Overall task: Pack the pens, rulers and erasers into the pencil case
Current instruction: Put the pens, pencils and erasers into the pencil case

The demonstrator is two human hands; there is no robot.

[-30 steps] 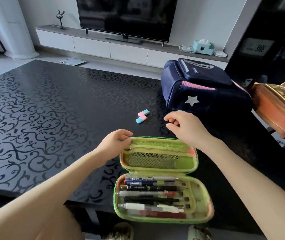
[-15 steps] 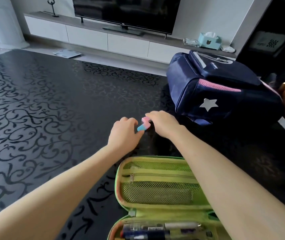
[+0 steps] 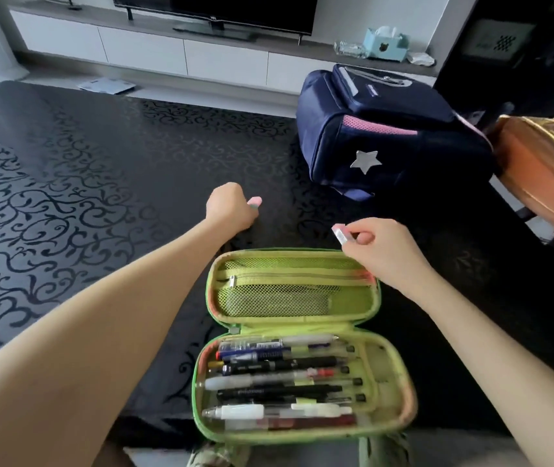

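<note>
**Both erasers in hand, ready to go into the case**

Your left hand [image 3: 230, 210] is curled into a loose fist round the pink-tipped eraser [image 3: 254, 201], whose end pokes out past your knuckles. The hand sits low over the table [image 3: 83, 197]; whether it touches the table I can't tell. Your right hand [image 3: 383, 254] pinches the pale eraser [image 3: 338, 233] narrowly between thumb and forefinger, and the eraser points back toward your left hand.

The open pencil case [image 3: 386, 392] lies just below and between your hands, on your side of them. Its raised lid half sits right under your right wrist, and the base half is nearer your body. The pens [image 3: 279, 365] lie in a row in the base, so that part looks done. I can't pick out a ruler.

I judge you're at the eraser step, with both picked up and neither stowed. Next, bring each hand back over the case and drop its eraser into free room. The bare strip of the base past the pen tips, under your right forearm, looks the likeliest spot. The mesh pocket [image 3: 279, 301] in the lid would need its zip [image 3: 231, 281] worked first.

Beyond your right hand stands a navy backpack [image 3: 386, 136], well apart, with a chair [image 3: 538, 170] further right. Neither blocks the way. The only hindrance is the crowded pen row, so set the erasers beside the pens, not on them.
</note>
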